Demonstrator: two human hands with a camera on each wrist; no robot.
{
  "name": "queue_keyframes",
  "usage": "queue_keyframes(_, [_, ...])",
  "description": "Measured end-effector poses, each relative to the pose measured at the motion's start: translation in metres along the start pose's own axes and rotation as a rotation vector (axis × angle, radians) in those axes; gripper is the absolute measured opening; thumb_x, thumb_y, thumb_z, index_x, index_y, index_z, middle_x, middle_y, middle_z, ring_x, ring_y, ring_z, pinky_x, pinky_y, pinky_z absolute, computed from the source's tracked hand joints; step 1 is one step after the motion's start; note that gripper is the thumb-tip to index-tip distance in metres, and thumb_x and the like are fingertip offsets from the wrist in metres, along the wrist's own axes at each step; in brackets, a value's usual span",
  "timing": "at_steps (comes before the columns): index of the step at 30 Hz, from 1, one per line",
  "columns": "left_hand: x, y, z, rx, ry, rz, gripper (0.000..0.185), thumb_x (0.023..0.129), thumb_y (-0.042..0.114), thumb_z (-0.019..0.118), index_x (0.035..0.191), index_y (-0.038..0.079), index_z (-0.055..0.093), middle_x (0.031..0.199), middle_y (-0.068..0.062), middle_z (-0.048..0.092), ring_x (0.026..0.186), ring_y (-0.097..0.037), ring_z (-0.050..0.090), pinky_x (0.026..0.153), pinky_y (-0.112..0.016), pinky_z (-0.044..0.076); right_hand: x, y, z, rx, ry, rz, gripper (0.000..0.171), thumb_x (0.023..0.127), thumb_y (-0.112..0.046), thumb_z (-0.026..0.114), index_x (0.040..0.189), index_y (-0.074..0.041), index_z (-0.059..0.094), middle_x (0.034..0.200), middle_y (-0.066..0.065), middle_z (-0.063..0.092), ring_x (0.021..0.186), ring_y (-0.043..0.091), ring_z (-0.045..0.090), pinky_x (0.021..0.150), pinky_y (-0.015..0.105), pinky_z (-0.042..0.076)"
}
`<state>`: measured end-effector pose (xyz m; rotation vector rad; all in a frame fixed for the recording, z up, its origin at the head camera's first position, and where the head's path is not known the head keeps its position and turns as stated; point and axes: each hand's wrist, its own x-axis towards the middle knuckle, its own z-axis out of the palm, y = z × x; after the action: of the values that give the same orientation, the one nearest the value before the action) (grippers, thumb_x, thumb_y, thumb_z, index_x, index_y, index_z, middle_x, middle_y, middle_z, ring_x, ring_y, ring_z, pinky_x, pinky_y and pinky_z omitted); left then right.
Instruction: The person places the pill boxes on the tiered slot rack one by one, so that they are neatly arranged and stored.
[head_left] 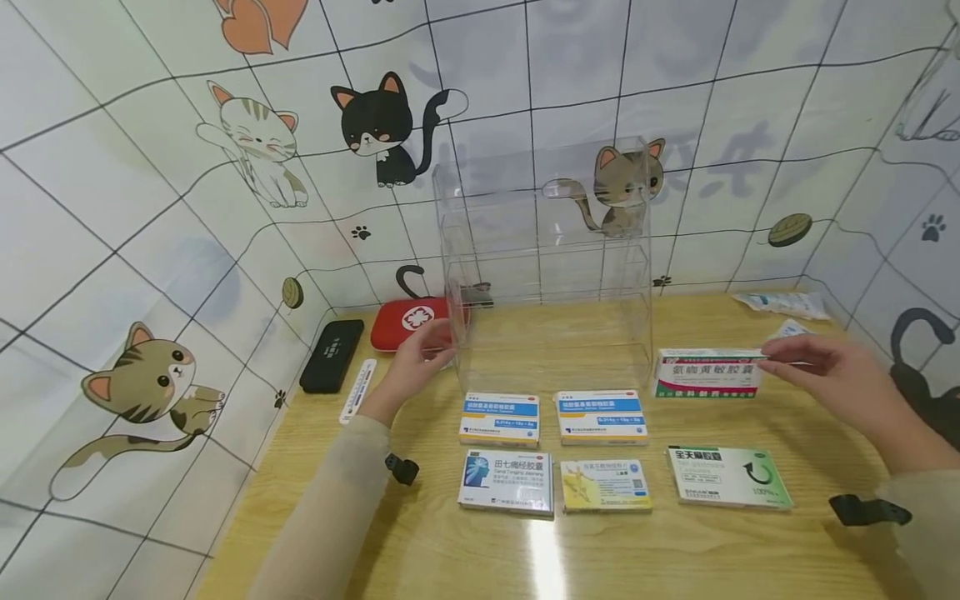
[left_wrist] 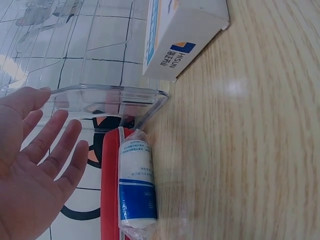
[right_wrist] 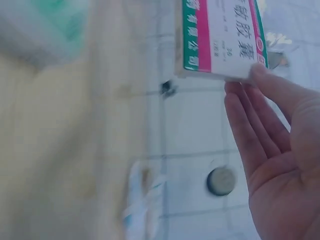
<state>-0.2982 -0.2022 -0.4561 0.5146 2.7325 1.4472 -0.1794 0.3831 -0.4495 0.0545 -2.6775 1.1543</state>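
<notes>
Head: right hand [head_left: 836, 372] pinches 1 medicine box [head_left: 707, 374].

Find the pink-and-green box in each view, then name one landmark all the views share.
Head: box right of centre, held by the right hand.
Left wrist: not in it.
Right wrist: at the top edge, right of centre.
Shared landmark: the gridded wall.

Left hand [left_wrist: 37, 167] at lower left, fingers apart, clear plastic rack [left_wrist: 117, 90] at upper left, white HISUN box [left_wrist: 186, 42] at top centre, red zippered case [left_wrist: 109, 187] below centre, plastic-wrapped white-and-blue cylinder [left_wrist: 137, 180] beside it, wood-grain tabletop [left_wrist: 250, 150] filling the right side
</notes>
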Motion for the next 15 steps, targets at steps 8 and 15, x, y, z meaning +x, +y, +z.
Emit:
queue_keyframes(8, [0.004,0.001,0.0,-0.011,-0.011,0.006,0.054,0.098,0.014,0.071,0.147,0.021,0.051,0.129,-0.009,0.067,0.12,-0.027,0.066,0.107,-0.047,0.052,0.034,-0.079,-0.002,-0.008,0.167,0.075,0.047,0.092,-0.052,0.072,0.124,-0.017,0.071,0.103,-0.034,0.06,0.086,-0.023,0.054,0.073,0.006,0.04])
queue_keyframes(15, [0.002,0.002,0.001,-0.018,-0.013,-0.013,0.057,0.098,0.015,0.07,0.15,0.023,0.048,0.133,-0.008,0.066,0.125,-0.026,0.063,0.109,-0.047,0.051,0.083,-0.159,0.008,0.143,0.237,0.035,0.043,0.09,-0.051,0.074,0.124,-0.024,0.074,0.105,-0.022,0.071,0.09,-0.014,0.062,0.073,0.009,0.046])
